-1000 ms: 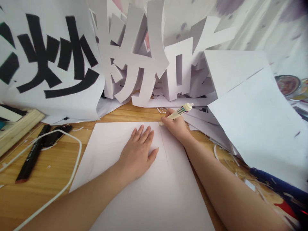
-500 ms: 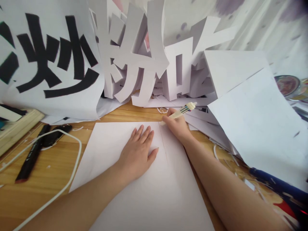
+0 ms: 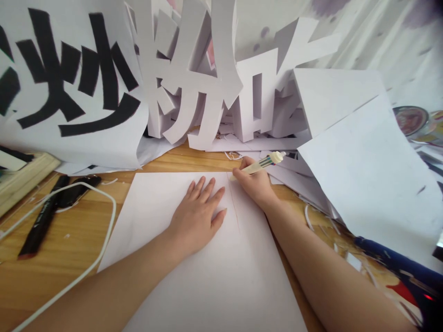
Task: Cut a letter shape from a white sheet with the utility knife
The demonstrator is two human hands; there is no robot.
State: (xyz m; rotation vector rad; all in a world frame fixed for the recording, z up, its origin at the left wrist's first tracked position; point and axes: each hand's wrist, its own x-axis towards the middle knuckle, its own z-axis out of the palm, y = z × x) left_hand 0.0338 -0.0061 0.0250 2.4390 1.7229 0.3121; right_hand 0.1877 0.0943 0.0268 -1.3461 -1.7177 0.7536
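Note:
A large sheet of white paper (image 3: 214,286) lies flat on the wooden table. My left hand (image 3: 197,214) rests on it, palm down with fingers spread. Near the sheet's far edge, my right hand (image 3: 254,182) is closed around a cream multicolour pen (image 3: 265,163), which slants up to the right. Its writing tip is hidden behind my fingers. A thin reddish line (image 3: 234,203) runs on the sheet from near my right fingers toward me, between my two hands.
White three-dimensional paper characters (image 3: 207,78) stand behind the sheet. At left are a sheet with black characters (image 3: 104,60), a black marker (image 3: 41,226) and a white cord (image 3: 112,216). Loose white sheets (image 3: 374,175) and a dark blue tool (image 3: 391,258) with a red light lie at right.
The view has shifted slightly. The pen leans a little lower, toward the right, in my right hand. My left hand stays flat on the paper.

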